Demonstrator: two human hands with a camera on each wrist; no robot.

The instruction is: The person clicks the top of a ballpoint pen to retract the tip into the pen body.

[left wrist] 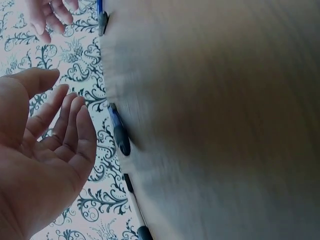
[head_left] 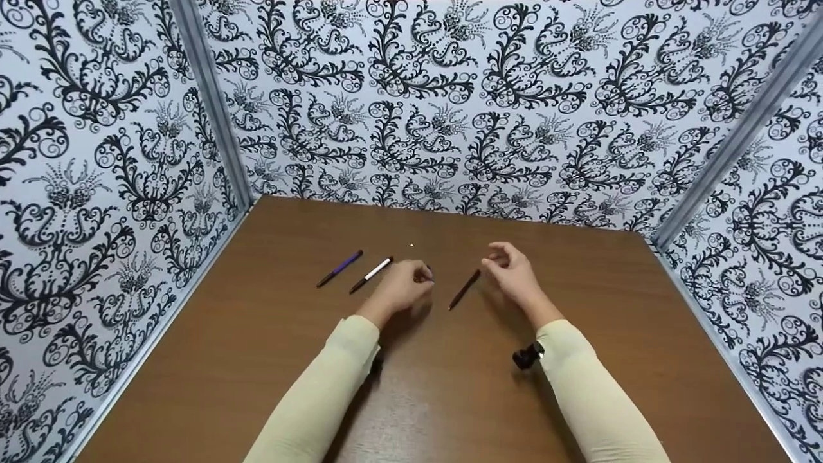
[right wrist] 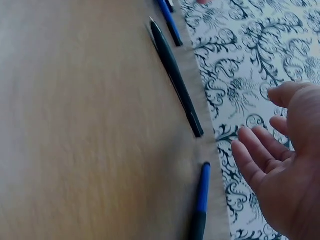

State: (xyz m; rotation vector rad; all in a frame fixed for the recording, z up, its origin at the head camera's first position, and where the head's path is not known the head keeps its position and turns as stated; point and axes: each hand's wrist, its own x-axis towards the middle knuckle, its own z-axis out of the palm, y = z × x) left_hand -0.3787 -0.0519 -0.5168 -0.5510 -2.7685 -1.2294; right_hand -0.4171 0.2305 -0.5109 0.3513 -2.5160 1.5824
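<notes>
My left hand (head_left: 402, 286) hovers over the table just right of a white pen (head_left: 371, 275) with black ends. In the left wrist view its fingers are loosely bent and hold nothing, beside a blue pen (left wrist: 119, 127) with a black grip, which the hand mostly hides in the head view. A black pen (head_left: 464, 289) lies between the hands. Past its upper end is my right hand (head_left: 512, 276), fingers spread and empty. The right wrist view shows another blue pen (right wrist: 202, 192) near that hand; the head view hides it. Farthest left lies a purple-blue pen (head_left: 339, 269).
The brown wooden table (head_left: 437, 399) is bounded by patterned panels (head_left: 424, 116) at the back and both sides, with grey corner posts (head_left: 215, 103). A small black device (head_left: 528, 355) sits at the right wrist. A tiny white speck (head_left: 411, 244) lies toward the back.
</notes>
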